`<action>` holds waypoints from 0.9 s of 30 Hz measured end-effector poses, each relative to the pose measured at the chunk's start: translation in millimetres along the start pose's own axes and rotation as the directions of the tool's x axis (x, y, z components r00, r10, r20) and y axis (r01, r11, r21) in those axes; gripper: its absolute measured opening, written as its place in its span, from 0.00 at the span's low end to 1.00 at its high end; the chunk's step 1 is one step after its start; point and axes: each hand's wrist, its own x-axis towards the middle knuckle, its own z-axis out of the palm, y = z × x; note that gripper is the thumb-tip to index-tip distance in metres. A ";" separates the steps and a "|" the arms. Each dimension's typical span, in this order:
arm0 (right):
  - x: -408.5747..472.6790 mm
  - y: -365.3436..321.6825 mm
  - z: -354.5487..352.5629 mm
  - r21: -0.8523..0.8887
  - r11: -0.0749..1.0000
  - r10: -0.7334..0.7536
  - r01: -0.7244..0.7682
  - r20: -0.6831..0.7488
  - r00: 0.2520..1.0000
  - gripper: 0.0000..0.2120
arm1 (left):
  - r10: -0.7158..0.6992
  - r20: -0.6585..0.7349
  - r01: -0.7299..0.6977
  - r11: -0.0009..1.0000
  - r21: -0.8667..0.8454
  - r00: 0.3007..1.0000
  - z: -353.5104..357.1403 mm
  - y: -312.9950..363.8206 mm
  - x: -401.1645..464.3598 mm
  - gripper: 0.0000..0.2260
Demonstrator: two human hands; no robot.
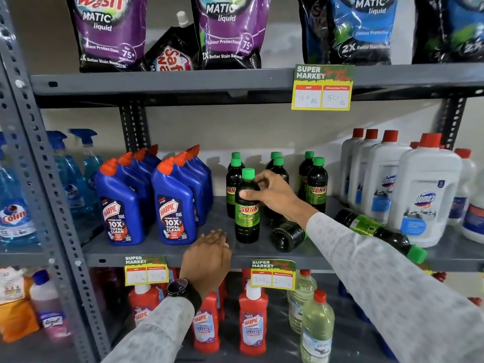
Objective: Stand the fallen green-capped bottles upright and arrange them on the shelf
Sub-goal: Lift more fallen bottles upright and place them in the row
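Observation:
My right hand (pixel 269 193) grips the shoulder of an upright dark bottle with a green cap (pixel 247 208) at the front of the middle shelf (pixel 157 251). My left hand (pixel 207 258) rests flat on the shelf's front edge, holding nothing. Two dark bottles lie fallen: one (pixel 286 235) with its base towards me, just right of the held bottle, and another (pixel 382 233) on its side under my right forearm, green cap pointing right. Several more green-capped bottles (pixel 317 184) stand upright behind.
Blue Harpic bottles (pixel 174 203) stand left of the green-capped ones. White Domex jugs (pixel 424 189) stand to the right. Detergent pouches (pixel 112 32) fill the shelf above; red Harpic bottles (pixel 252 320) and pale bottles sit below. Price tags (pixel 322 87) hang on the shelf edges.

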 end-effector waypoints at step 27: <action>-2.4 45.7 -103.2 -0.559 0.675 0.499 -0.482 -0.136 0.856 0.13 | 0.003 0.092 -0.009 0.998 0.066 0.996 -0.6 16.8 15.3 0.39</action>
